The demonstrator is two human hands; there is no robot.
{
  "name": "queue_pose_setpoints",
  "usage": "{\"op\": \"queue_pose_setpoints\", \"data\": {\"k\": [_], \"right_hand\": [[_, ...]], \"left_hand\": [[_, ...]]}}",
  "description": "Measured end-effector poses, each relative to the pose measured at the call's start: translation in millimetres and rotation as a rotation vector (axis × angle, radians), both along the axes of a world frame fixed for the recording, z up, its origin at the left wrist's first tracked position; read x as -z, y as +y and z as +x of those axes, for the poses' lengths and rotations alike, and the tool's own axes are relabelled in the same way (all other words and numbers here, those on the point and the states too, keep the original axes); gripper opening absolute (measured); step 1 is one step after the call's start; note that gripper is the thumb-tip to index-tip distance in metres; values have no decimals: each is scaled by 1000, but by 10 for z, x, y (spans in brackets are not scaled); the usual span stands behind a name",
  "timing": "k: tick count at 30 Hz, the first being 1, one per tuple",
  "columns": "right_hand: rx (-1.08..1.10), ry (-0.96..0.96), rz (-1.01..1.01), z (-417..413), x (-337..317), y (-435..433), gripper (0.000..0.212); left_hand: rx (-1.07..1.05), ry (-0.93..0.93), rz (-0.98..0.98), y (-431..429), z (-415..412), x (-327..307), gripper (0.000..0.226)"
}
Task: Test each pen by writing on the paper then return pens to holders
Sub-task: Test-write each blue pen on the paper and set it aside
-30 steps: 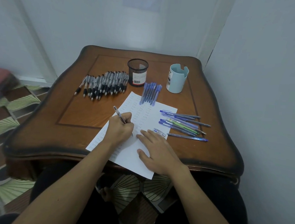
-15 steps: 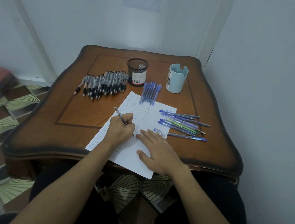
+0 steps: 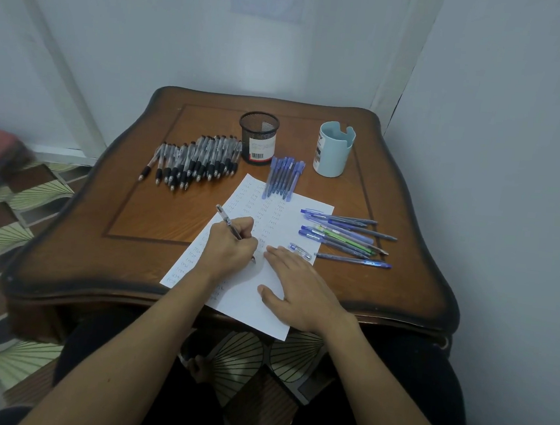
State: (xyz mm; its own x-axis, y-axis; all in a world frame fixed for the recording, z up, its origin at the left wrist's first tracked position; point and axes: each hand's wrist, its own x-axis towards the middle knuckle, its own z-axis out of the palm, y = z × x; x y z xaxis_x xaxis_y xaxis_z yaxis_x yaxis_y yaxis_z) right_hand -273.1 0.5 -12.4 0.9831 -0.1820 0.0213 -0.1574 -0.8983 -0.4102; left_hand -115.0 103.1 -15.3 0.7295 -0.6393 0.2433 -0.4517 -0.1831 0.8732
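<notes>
Now you are mid-test at the near edge of the brown wooden table (image 3: 66, 244), writing on the white sheet of paper (image 3: 247, 297); next, I judge, comes a clean lift and carry to the black mesh holder (image 3: 258, 136) near the far edge. Your right hand (image 3: 299, 288) lies flat and spread on the sheet, while your left hand (image 3: 231, 248) grips the clear, black-gripped pen (image 3: 224, 216), tip down on the paper.

A brown wooden table (image 3: 156, 211) in a corner
Pale walls (image 3: 172, 33) stand behind it; the floor (image 3: 16, 233) has green and brown shapes.
</notes>
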Motion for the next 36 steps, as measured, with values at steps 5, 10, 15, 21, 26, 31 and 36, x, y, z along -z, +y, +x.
{"op": "queue_pose_setpoints", "data": {"k": [5,10,15,21,26,31,36], "right_hand": [[13,-4,37,6,8,11,66],[240,-215,197,6,-65,-6,39],[589,-132,-140,25,-131,-84,39],[577,-27,-191,69,-143,-120,35],[625,-129,-38,87,-145,-34,30],[629,-223,42,100,-121,53,30],[619,-287,71,101,-99,75,28]], "left_hand": [[-15,17,14,19,15,-19,43],[-47,211,-70,62,48,-32,23],[0,453,-182,88,110,-84,28],[32,684,-263,67,195,-141,20],[29,657,-277,74,63,-251,22],[84,614,-343,91,-67,-323,49],[87,579,-333,110,-99,-346,56]]}}
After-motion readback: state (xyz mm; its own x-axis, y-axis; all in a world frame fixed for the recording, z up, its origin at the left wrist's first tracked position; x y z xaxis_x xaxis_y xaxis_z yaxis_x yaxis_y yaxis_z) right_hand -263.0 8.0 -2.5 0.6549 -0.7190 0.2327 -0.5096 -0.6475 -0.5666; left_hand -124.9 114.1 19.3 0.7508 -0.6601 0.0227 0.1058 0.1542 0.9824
